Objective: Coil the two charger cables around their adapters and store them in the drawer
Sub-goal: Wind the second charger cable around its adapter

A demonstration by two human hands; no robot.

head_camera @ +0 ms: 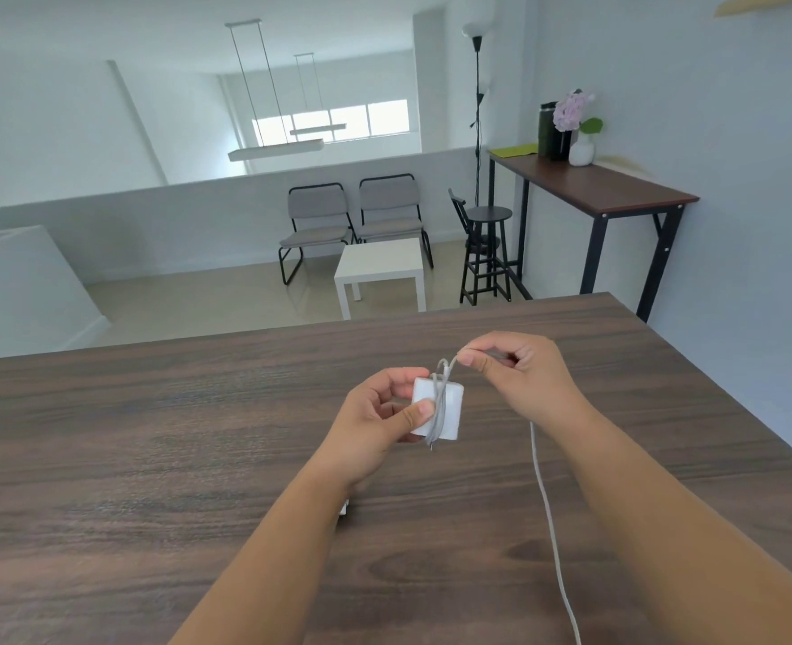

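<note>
Under left forearm (264, 551), half-hidden white object (345, 508)

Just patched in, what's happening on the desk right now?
A person is winding a charger. The left hand grips the white adapter above the wooden table, with a few turns already round it. The right hand pinches the white cable, whose loose length trails back across the table. No drawer is in view.

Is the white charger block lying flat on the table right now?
No, the left hand holds the adapter above the table while the right hand pinches its cable.
</note>
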